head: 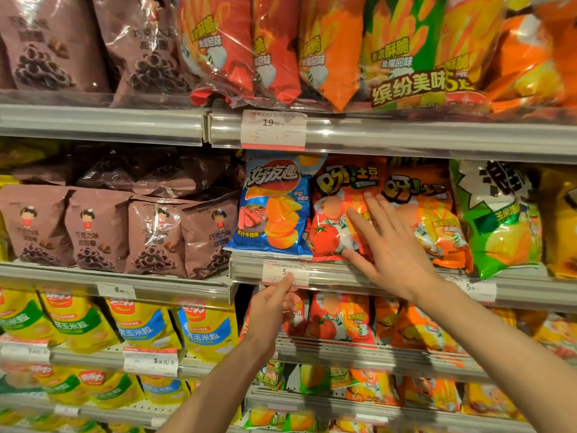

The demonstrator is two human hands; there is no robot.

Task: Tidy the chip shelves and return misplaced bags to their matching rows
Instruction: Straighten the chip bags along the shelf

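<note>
Your right hand [388,245] lies spread, fingers open, on the red bag [331,232] beside the blue bag [274,210]. Your left hand [273,303], loosely curled and empty, touches the price tag [285,273]

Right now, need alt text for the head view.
A person's right hand lies spread on a red tomato chip bag beside a blue chip bag on a store shelf, while the left hand touches the price tag below.

The blue chip bag [274,210] is glossy foil-like film; brown bags [96,228] look matter. Shelf rails [103,121] seem clear shiny plastic over paper price tags [274,129].
</note>
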